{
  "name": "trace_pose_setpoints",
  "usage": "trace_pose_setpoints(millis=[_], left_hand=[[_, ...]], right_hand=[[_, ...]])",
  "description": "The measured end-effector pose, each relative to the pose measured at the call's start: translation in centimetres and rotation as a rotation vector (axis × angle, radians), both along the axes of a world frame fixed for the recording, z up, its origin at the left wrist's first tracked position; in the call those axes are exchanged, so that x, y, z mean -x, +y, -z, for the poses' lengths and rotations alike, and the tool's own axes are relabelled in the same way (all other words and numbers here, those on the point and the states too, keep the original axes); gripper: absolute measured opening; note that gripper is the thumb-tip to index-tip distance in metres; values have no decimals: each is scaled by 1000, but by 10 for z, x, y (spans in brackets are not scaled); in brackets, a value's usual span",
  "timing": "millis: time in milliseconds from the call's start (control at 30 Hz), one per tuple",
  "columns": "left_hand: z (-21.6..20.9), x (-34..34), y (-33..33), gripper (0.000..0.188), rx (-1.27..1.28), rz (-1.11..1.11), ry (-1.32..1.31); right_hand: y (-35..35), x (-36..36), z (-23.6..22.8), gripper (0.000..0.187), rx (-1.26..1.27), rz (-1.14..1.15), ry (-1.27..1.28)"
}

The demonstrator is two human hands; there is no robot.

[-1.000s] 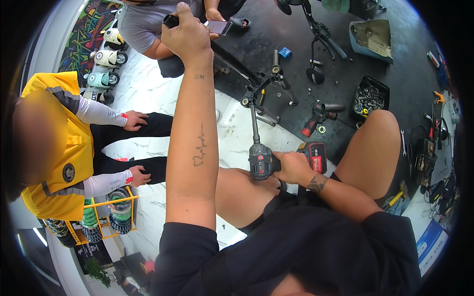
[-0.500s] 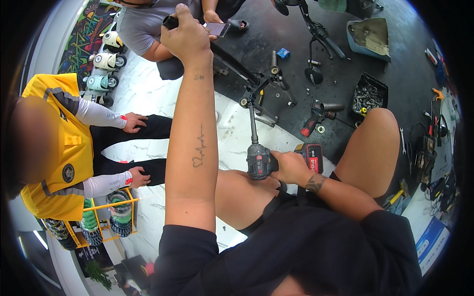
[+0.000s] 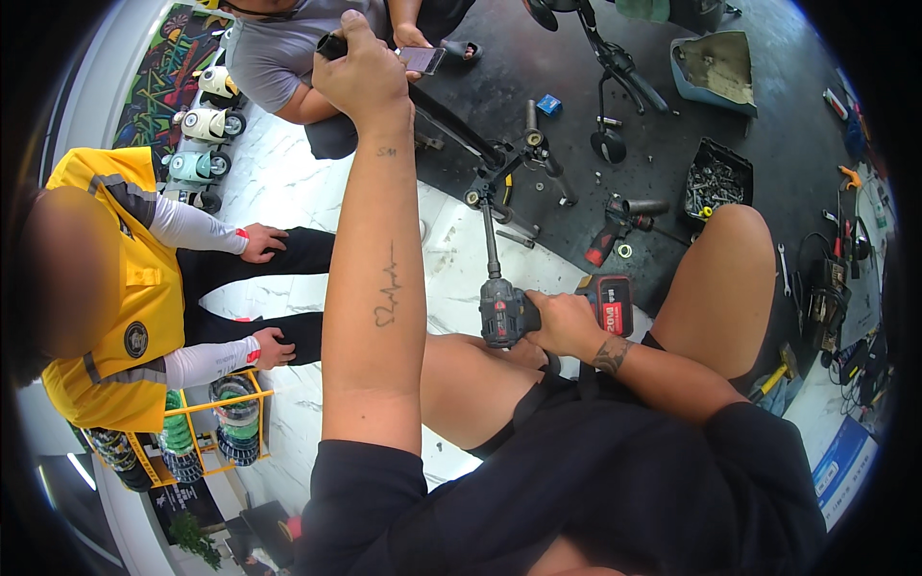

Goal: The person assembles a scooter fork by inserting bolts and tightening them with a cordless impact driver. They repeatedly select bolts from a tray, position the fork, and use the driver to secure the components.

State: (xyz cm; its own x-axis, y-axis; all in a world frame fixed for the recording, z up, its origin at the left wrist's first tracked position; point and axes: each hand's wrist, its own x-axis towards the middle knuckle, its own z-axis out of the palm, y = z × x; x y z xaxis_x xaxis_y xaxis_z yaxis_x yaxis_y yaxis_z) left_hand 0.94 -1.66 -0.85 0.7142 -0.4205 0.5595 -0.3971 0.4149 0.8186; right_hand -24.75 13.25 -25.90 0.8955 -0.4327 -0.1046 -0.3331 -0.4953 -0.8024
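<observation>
**Holding the black tubular frame (image 3: 457,124) and cordless driver (image 3: 500,312)**

No clear change is shown over the last second: both grips are kept, and only a slight drift of the whole view is seen. The work is therefore judged to be held at one joint.

The frame is located at upper centre, its tube enclosed by the curled fingers of the left hand (image 3: 363,77). The driver is held at centre, its handle wrapped by the fingers of the right hand (image 3: 565,323); the trigger finger cannot be made out. The long shaft (image 3: 492,245) is directed up to the joint (image 3: 473,198); rotation cannot be told.

A person in yellow (image 3: 115,288) is seen at left, and a person in grey (image 3: 274,62) at the top. The view beside the frame is blocked by the left forearm (image 3: 370,269). At upper right, a blue-grey bin (image 3: 715,67), a fastener tray (image 3: 749,178) and a second power tool (image 3: 609,238) are placed. A blue box (image 3: 548,105) is left beyond the joint.
</observation>
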Motion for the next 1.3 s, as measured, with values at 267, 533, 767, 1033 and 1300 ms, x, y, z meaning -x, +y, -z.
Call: trace_pose_setpoints(millis=[267, 533, 767, 1033, 1300], left_hand=[[-1, -1, -1, 34, -2, 2, 32], [-3, 7, 1, 32, 37, 45, 37], [-1, 4, -2, 32, 58, 16, 46], [-4, 13, 3, 34, 32, 24, 9], [-9, 16, 5, 35, 28, 61, 43]], right_hand=[[10, -8, 3, 61, -104, 22, 10], [12, -12, 5, 53, -44, 37, 11], [22, -18, 2, 48, -114, 67, -35], [28, -24, 19, 48, -1, 72, -26], [31, -29, 22, 56, -50, 50, -89]])
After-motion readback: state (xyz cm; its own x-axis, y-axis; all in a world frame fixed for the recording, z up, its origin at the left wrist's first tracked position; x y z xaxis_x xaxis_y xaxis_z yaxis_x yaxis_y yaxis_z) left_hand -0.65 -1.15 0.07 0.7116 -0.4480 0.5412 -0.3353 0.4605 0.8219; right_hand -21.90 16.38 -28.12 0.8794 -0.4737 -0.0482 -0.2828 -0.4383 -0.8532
